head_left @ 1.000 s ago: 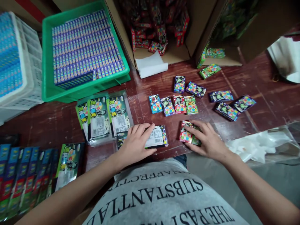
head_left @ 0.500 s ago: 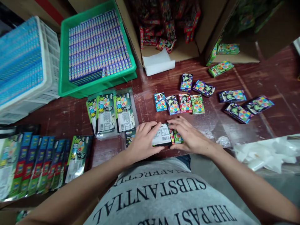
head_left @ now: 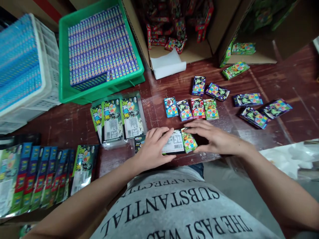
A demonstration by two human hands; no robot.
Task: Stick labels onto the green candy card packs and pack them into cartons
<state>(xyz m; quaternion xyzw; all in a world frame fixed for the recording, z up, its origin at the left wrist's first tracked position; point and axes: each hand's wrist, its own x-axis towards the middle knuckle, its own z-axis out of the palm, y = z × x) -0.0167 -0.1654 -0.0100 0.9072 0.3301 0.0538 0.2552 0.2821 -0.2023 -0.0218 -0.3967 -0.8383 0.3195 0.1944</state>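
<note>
Where left hand (head_left: 152, 149) faces right hand (head_left: 216, 141), box (head_left: 188, 141) sits by table edge (head_left: 112, 166).

Colour key. The desk (head_left: 62, 122) is dark red-brown with streaked wood grain. The green crate (head_left: 99, 93) holds purple-blue cartons (head_left: 99, 43) in rows, dotted in several colours; the white lattice crate (head_left: 50, 59) holds light-blue cartons (head_left: 17, 66). Row of four: blue box (head_left: 170, 107), purple box (head_left: 184, 110), red box (head_left: 197, 108), pale-green box (head_left: 211, 109). The black pack (head_left: 173, 143) bears a white barcode label; the green box (head_left: 189, 140) has multicoloured spots. Grey shirt (head_left: 174, 205), black lettering.
</note>
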